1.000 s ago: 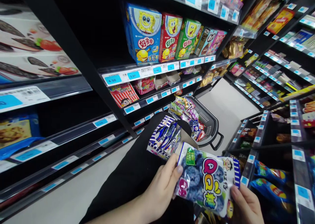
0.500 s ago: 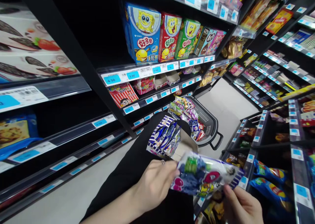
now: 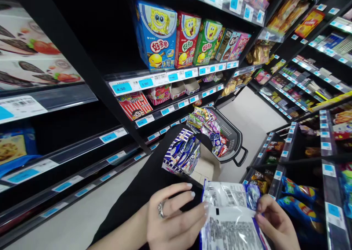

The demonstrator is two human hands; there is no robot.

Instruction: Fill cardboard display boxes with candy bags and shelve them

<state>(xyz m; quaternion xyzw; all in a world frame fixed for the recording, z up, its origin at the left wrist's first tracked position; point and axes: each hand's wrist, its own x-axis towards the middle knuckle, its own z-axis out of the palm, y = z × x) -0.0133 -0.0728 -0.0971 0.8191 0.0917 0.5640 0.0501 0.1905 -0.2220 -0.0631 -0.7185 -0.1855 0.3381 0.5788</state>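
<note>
A shiny candy bag (image 3: pixel 229 217) is held low in front of me, its white printed back facing up and its lower part cut off by the frame. My right hand (image 3: pixel 277 222) pinches its right edge between thumb and fingers. My left hand (image 3: pixel 176 217), with a ring on one finger, holds the left edge with its lower fingers; the upper two are lifted off, and the thumb is hidden. Just beyond, on my dark-clothed lap, rests an open purple-striped display box (image 3: pixel 176 151), with several blue-and-white packets (image 3: pixel 188 156) standing at its left side and bare cardboard at its right.
A dark shopping basket (image 3: pixel 233 140) holding several colourful snack packets stands on the floor ahead. Shelves with cartoon snack boxes (image 3: pixel 158 37) and price tags run along the left. More shelving, with blue snack bags (image 3: pixel 298 206), stands close on the right.
The candy bag has been turned from its colourful front to its printed back. Its top edge now points away from me. The left hand's upper fingers have lifted off it.
</note>
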